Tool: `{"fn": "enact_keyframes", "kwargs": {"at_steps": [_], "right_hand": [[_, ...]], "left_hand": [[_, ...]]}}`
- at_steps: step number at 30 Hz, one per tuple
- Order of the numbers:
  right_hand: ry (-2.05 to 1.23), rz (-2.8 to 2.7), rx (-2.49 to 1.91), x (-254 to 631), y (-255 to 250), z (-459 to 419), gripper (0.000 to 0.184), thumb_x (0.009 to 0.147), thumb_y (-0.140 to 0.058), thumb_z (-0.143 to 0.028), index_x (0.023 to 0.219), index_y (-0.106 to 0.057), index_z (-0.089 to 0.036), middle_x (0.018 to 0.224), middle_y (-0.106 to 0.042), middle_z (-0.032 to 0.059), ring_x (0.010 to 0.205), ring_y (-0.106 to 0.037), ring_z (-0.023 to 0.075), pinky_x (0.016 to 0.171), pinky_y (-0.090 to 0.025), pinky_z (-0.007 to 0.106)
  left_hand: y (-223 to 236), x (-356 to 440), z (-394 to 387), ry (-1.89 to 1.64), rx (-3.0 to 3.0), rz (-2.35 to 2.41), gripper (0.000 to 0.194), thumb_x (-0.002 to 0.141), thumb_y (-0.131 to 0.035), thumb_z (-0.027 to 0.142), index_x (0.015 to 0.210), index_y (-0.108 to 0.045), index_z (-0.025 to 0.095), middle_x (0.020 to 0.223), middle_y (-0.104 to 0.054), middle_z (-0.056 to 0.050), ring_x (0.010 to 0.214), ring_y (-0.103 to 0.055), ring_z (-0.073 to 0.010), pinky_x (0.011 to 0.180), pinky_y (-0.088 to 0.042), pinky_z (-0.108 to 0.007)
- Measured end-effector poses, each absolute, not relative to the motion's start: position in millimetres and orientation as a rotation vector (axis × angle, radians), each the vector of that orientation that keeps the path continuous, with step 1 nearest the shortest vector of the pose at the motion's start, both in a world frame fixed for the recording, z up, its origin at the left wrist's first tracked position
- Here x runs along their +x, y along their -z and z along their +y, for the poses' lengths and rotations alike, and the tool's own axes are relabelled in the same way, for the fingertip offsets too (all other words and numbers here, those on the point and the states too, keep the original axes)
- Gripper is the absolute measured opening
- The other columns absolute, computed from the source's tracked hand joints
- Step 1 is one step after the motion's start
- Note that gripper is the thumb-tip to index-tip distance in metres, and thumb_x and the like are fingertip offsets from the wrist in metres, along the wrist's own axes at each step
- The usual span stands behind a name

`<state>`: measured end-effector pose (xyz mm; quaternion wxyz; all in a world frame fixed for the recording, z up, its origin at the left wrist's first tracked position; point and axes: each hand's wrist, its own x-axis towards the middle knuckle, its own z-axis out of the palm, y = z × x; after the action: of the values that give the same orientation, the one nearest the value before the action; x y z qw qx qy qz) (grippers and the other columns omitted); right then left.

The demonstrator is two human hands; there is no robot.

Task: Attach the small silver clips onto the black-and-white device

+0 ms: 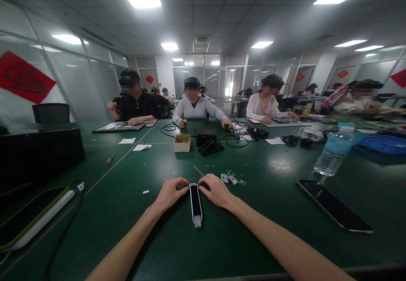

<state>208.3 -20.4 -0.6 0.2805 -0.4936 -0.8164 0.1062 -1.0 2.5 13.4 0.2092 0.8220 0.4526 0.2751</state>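
A slim white scanning-pen-like device (196,202) with a long black screen lies on the green table, its grey tip pointing towards me. My left hand (173,193) is at its far left edge, fingers bent and closed against the side. On the opposite edge, my right hand (217,191) grips the same far end with thumb and fingers. Just beyond my right hand lie small metal plates (229,178) and several little rings (242,183). A small white scrap (146,192) rests left of my left hand.
A phone (334,207) and a water bottle (334,152) stand to the right, near a blue tray (385,144). Ahead are a small box (182,144) and a black device (206,139) with cables. A screwdriver (111,158) lies left. Several people sit across the table.
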Motion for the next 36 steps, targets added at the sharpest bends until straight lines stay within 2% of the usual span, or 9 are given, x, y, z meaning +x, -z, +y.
{"fn": "enact_keyframes", "kwargs": {"at_steps": [14, 25, 31, 36], "right_hand": [[-0.282, -2.19, -1.297, 208.7, -1.1, -20.5, 0.016, 0.09, -0.053, -0.025, 0.098, -0.065, -0.019, 0.099, -0.063, 0.0064, 0.096, -0.056, 0.0189, 0.084, -0.045, 0.031], [-0.244, -2.179, -1.263, 207.4, 4.6, -15.6, 0.013, 0.087, -0.058, -0.023, 0.096, -0.065, -0.018, 0.096, -0.064, 0.0062, 0.094, -0.056, 0.0187, 0.084, -0.045, 0.031], [-0.251, -2.166, -1.269, 208.1, 3.4, -16.9, 0.015, 0.085, -0.06, -0.023, 0.098, -0.065, -0.018, 0.097, -0.064, 0.0064, 0.093, -0.057, 0.0192, 0.083, -0.046, 0.031], [-0.244, -2.168, -1.27, 208.3, 4.1, -16.5, 0.013, 0.086, -0.058, -0.023, 0.096, -0.065, -0.018, 0.096, -0.064, 0.0066, 0.093, -0.056, 0.0191, 0.083, -0.046, 0.032]], "left_hand": [[-17.3, -1.0, 0.1, -0.721, 2.338, 1.277, 0.016, 0.077, -0.057, 0.025, 0.087, -0.068, 0.018, 0.084, -0.071, -0.001, 0.067, -0.059, -0.0151, 0.065, -0.045, -0.025], [-14.5, -2.9, 2.4, -0.688, 2.429, 1.302, 0.015, 0.078, -0.057, 0.026, 0.088, -0.066, 0.019, 0.071, -0.062, 0.002, 0.06, -0.053, -0.0136, 0.06, -0.042, -0.024], [-14.3, -7.2, 3.5, -0.711, 2.526, 1.269, 0.015, 0.079, -0.058, 0.028, 0.09, -0.065, 0.02, 0.092, -0.06, -0.002, 0.07, -0.057, -0.0152, 0.067, -0.045, -0.027], [-12.8, -9.5, 5.0, -0.695, 2.554, 1.282, 0.014, 0.08, -0.058, 0.029, 0.087, -0.065, 0.02, 0.097, -0.059, -0.005, 0.085, -0.058, -0.0196, 0.073, -0.046, -0.029]]}}
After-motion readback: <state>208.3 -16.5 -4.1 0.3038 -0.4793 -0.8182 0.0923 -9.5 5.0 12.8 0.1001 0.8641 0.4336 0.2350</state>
